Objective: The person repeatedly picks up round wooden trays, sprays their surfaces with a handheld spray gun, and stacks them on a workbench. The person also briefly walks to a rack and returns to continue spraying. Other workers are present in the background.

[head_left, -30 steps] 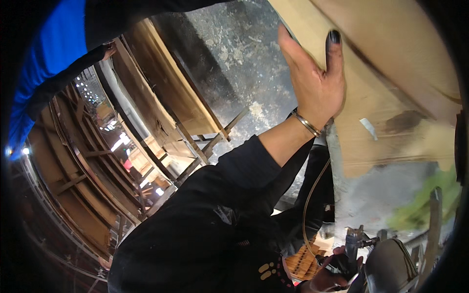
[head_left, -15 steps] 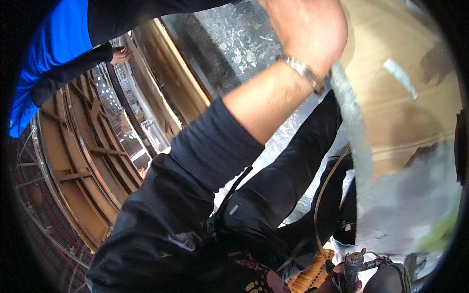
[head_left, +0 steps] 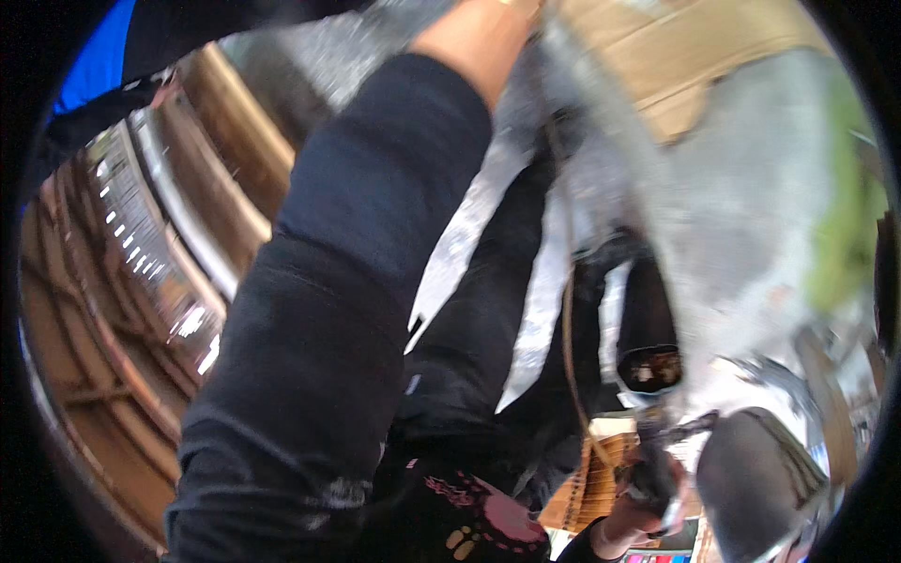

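Note:
My left arm in a black sleeve (head_left: 338, 253) stretches up and away across the view. Its bare forearm (head_left: 479, 42) runs out at the top edge, so my left hand is out of view. Low on the right, my right hand (head_left: 638, 514) is closed round a dark hand tool (head_left: 648, 469) that looks like a spray gun. A thin brownish hose (head_left: 568, 310) trails from the tool. Beside it is a rounded grey cup-like body (head_left: 760, 488); blur hides how they join. Right of my left forearm lies a tan sheet (head_left: 694, 66) on a grey surface (head_left: 732, 206).
At the upper left is another person in blue and black, with a blurred hand (head_left: 164, 86) by long brown padded pieces (head_left: 239, 108). Brown framed panels (head_left: 84, 338) stand at the left. My black-trousered legs (head_left: 479, 328) are below; a slatted wooden piece (head_left: 587, 474) is near my right hand.
My left hand has gone out past the top edge. The view has shifted, so the grey surface shows more and the tan sheet sits higher. My right hand and the tool show more fully.

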Motion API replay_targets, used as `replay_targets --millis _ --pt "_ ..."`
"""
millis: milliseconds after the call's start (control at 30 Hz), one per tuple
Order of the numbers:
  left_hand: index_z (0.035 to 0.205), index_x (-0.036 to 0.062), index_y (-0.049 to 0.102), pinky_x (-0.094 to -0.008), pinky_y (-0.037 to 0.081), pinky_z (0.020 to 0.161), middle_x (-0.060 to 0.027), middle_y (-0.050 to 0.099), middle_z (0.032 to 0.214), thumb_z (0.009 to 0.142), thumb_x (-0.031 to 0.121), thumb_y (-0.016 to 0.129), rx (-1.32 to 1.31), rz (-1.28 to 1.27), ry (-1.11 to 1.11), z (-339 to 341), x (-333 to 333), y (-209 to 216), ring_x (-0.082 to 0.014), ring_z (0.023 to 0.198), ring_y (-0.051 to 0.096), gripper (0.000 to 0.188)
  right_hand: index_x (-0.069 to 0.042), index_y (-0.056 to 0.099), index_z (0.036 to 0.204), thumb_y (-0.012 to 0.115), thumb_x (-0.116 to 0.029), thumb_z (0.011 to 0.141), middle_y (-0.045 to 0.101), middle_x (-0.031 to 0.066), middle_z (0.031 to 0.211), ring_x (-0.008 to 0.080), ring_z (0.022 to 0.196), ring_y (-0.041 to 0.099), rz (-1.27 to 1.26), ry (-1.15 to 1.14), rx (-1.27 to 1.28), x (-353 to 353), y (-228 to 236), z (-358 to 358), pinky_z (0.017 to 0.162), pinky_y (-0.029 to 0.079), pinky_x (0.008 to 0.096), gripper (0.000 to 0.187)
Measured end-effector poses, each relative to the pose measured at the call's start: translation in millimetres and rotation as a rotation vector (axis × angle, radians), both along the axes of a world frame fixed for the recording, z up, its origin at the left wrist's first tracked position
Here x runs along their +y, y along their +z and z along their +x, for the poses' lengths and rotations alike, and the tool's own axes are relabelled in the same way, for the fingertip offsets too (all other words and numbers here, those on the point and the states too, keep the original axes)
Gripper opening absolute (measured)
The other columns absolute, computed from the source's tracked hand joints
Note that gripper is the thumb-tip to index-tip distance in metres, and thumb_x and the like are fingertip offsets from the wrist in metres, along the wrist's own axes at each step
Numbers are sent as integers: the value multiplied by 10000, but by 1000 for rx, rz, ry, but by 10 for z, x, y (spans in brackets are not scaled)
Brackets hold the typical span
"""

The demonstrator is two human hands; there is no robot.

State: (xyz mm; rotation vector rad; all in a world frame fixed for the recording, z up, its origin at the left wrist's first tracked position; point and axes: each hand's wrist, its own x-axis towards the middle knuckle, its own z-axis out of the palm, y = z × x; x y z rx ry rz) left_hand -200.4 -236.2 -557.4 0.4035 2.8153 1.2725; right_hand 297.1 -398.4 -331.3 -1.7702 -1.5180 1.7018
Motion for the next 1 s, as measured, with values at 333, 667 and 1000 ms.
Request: replay_targets --millis 333,667,1000 --pt "1407 -75 390 -561 433 1093 -351 430 1423 958 375 694 22 -244 -109 -216 416 913 -494 1296 500 705 97 623 1325 632 -122 991 732 211 1183 296 990 711 571 288 -262 -69 1765 -713 837 606 384 400" --pt "1588 -15 119 -502 479 1139 -338 354 1514 825 251 811 -815 -226 223 -670 915 793 -479 1337 534 1064 58 665 1334 610 -180 1045 658 -13 831 50 621 513 435 -201 -234 -612 2297 -958 548 378 221 379" --pt "1154 39 652 -480 550 859 -118 671 1135 789 147 742 -1292 474 201 -970 182 1186 -280 968 670 391 49 664 1359 678 -133 1030 712 16 962 86 759 578 514 -479 -234 -655 2564 -847 670 464 257 377"
